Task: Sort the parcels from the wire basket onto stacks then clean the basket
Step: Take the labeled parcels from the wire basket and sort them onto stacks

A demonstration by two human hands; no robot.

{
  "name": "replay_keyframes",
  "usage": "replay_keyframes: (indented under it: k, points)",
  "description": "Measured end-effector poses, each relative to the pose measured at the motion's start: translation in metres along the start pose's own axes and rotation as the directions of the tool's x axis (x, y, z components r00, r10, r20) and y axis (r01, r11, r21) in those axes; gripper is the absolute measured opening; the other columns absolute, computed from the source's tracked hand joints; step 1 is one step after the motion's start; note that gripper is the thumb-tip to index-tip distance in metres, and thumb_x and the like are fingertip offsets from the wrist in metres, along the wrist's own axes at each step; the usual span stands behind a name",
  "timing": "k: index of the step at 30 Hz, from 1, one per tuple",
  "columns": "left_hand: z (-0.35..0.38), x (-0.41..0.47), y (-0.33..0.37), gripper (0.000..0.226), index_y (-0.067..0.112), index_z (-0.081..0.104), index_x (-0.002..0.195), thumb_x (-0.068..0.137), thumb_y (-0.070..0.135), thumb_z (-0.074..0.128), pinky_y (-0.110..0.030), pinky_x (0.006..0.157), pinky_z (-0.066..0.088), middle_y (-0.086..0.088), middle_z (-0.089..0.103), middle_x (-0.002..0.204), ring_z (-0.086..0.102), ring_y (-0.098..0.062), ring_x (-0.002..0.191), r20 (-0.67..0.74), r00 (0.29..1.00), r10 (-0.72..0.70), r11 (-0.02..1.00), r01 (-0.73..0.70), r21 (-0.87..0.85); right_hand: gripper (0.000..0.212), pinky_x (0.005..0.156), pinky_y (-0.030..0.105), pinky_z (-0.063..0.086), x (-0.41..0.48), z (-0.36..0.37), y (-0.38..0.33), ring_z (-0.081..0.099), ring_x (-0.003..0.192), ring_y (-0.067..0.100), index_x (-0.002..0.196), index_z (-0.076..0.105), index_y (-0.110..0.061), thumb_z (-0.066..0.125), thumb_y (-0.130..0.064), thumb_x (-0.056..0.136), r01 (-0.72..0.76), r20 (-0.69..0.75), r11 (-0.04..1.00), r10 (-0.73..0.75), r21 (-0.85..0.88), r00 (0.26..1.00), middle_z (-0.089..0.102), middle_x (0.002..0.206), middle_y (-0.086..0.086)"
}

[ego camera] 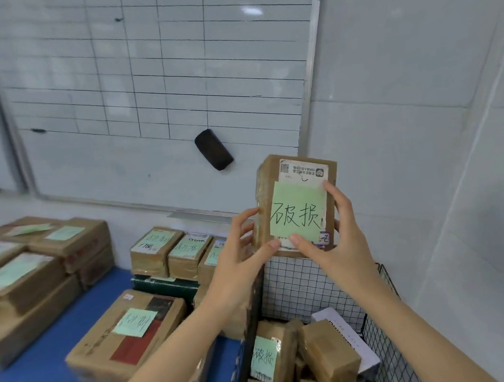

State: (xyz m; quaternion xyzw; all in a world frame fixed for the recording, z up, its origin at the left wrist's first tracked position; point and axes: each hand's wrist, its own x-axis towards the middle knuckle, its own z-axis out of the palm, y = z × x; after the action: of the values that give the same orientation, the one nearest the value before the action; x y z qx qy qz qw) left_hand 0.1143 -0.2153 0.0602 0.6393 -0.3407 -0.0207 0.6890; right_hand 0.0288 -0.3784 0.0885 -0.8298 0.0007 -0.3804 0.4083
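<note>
A brown cardboard parcel point(297, 204) with a green handwritten note on its face is held upright above the wire basket point(307, 283). My left hand point(242, 249) grips its left edge and lower corner. My right hand point(331, 241) grips its right edge, thumb on the note's lower part. Several more taped brown parcels point(330, 353) lie in the black wire basket at the lower right, one with a green note point(265, 359).
Stacks of brown parcels with green notes stand on the blue table point(53, 367): a tall stack at the left point(30, 271), a row at the back point(172, 252), a flat one in front point(128, 332). A whiteboard point(150, 85) with an eraser point(213, 149) hangs on the wall.
</note>
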Motion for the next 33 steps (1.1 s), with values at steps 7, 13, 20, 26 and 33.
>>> replay_keyframes:
  k: [7, 13, 20, 26, 33]
  points:
    - [-0.075, -0.062, 0.013, 0.061, 0.058, 0.036, 0.135, 0.092, 0.029, 0.068, -0.012, 0.085, 0.047, 0.035, 0.050, 0.128, 0.052, 0.008, 0.117, -0.260, 0.966, 0.007, 0.986, 0.036, 0.161, 0.094, 0.103, 0.036, 0.051, -0.004, 0.085, -0.026, 0.044, 0.132, 0.003, 0.147, 0.026, -0.044, 0.085, -0.029, 0.075, 0.039, 0.210, 0.982, -0.078, 0.185, 0.975, 0.037, 0.148, -0.020]
    - [-0.157, -0.123, 0.029, 0.062, 0.052, 0.038, 0.135, 0.089, 0.030, 0.072, -0.014, 0.083, 0.050, 0.021, 0.054, 0.129, 0.058, 0.006, 0.109, -0.427, 0.904, -0.009, 0.950, 0.141, 0.280, 0.090, 0.089, 0.002, 0.040, -0.023, 0.169, -0.074, 0.029, 0.123, -0.024, 0.146, 0.029, -0.042, 0.083, -0.032, 0.076, 0.072, 0.350, 0.955, -0.174, 0.287, 0.920, 0.031, 0.142, -0.025]
    - [-0.249, -0.180, 0.046, 0.057, 0.038, 0.046, 0.134, 0.082, 0.035, 0.071, -0.013, 0.086, 0.048, 0.018, 0.060, 0.123, 0.060, 0.004, 0.110, -0.572, 0.819, 0.042, 0.939, 0.163, 0.303, 0.089, 0.084, -0.010, 0.028, -0.034, 0.262, -0.145, 0.034, 0.116, -0.015, 0.148, 0.028, -0.037, 0.083, -0.034, 0.078, 0.103, 0.501, 0.942, -0.261, 0.321, 0.825, 0.030, 0.143, -0.013]
    - [-0.352, -0.222, 0.043, 0.054, 0.046, 0.048, 0.132, 0.084, 0.036, 0.073, -0.033, 0.095, 0.051, 0.024, 0.059, 0.123, 0.060, -0.003, 0.114, -0.636, 0.771, 0.036, 0.927, 0.212, 0.310, 0.092, 0.087, -0.008, 0.024, -0.054, 0.359, -0.202, 0.031, 0.124, -0.005, 0.147, 0.025, -0.039, 0.083, -0.034, 0.077, 0.083, 0.536, 0.935, -0.270, 0.346, 0.800, 0.031, 0.143, -0.013]
    - [-0.471, -0.260, 0.041, 0.056, 0.049, 0.048, 0.131, 0.083, 0.039, 0.073, -0.046, 0.106, 0.046, 0.027, 0.059, 0.120, 0.058, -0.007, 0.118, -0.625, 0.780, -0.021, 0.904, 0.282, 0.321, 0.089, 0.105, 0.017, 0.031, -0.089, 0.470, -0.257, 0.034, 0.125, -0.001, 0.148, 0.026, -0.039, 0.082, -0.034, 0.079, 0.000, 0.551, 0.929, -0.219, 0.370, 0.805, 0.032, 0.138, -0.014]
